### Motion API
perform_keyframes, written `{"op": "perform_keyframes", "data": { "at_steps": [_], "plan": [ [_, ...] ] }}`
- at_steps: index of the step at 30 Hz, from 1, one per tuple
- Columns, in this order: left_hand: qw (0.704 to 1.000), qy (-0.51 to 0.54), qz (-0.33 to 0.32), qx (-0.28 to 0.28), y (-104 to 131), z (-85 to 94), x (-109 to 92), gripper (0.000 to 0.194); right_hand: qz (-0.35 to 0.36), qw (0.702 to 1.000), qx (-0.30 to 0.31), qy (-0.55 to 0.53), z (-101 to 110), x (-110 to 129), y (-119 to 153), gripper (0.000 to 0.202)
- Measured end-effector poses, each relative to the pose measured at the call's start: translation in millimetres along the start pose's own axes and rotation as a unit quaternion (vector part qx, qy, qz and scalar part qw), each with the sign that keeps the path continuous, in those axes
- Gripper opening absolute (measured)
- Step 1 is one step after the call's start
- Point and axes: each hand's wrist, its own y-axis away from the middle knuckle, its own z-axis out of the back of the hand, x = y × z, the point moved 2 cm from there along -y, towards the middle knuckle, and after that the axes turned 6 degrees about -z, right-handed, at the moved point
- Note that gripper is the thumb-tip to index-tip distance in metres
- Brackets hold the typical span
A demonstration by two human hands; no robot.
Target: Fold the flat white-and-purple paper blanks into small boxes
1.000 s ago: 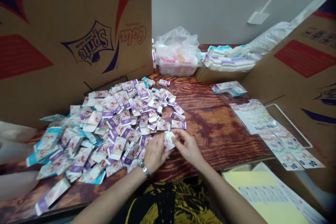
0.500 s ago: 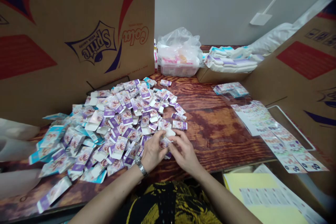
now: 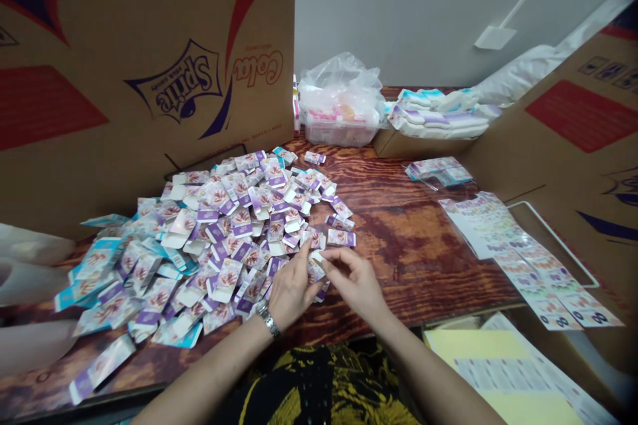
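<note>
A small white-and-purple carton (image 3: 316, 268) is between my two hands, over the right edge of a big pile of similar small cartons (image 3: 239, 222). My left hand (image 3: 291, 287), with a metal watch on the wrist, has its fingers and thumb closed round the carton's left side. The fingertips of my right hand (image 3: 355, 284) pinch the carton's top right, at a white flap. Part of the carton is hidden by my fingers. Just beyond my hands, a few purple-ended cartons (image 3: 341, 238) lie on the wooden table (image 3: 399, 246).
Large cardboard boxes stand at the left (image 3: 149, 26) and right (image 3: 563, 146). At the back are a bagged plastic tub (image 3: 341, 126) and an open box of packets (image 3: 428, 145). Sticker sheets (image 3: 528, 265) lie at the right, with yellow sheets (image 3: 488, 345) nearer me.
The white flap on the carton has gone from standing wide to mostly covered by my fingers. My right hand has shifted slightly, its fingers more bent over the carton's top.
</note>
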Motion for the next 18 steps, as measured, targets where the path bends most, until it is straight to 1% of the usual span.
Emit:
{"op": "perform_keyframes", "data": {
  "at_steps": [3,6,8,10,12,14,15,16,18],
  "plan": [
    [1.000,-0.003,-0.008,-0.004,-2,0.9,-1,0.080,0.064,0.994,-0.010,0.089,-3,8,8,0.020],
    [1.000,-0.017,-0.005,0.007,-2,0.5,-3,0.081,0.099,0.989,-0.008,0.110,-9,11,16,0.027],
    [1.000,-0.024,-0.002,0.018,-4,1.0,-4,0.079,0.106,0.989,-0.003,0.107,-10,9,16,0.028],
    [0.999,-0.033,-0.005,0.017,-14,6.4,-3,0.076,0.092,0.992,0.020,0.078,-7,2,11,0.028],
    [0.998,-0.060,-0.011,-0.008,-34,20.7,0,0.078,0.064,0.997,0.028,0.025,1,-10,1,0.031],
    [0.993,-0.102,-0.020,-0.061,-60,44.0,3,0.090,0.034,0.999,-0.005,-0.011,10,-26,-9,0.036],
    [0.988,-0.117,-0.026,-0.095,-73,57.3,4,0.099,0.022,1.000,-0.015,0.000,14,-35,-14,0.038],
    [0.983,-0.129,-0.036,-0.125,-84,69.9,4,0.105,0.014,0.999,-0.015,0.035,16,-43,-17,0.039],
    [0.974,-0.150,-0.054,-0.162,-97,88.0,2,0.103,0.014,0.989,0.014,0.144,15,-60,-19,0.043]
  ]
}}
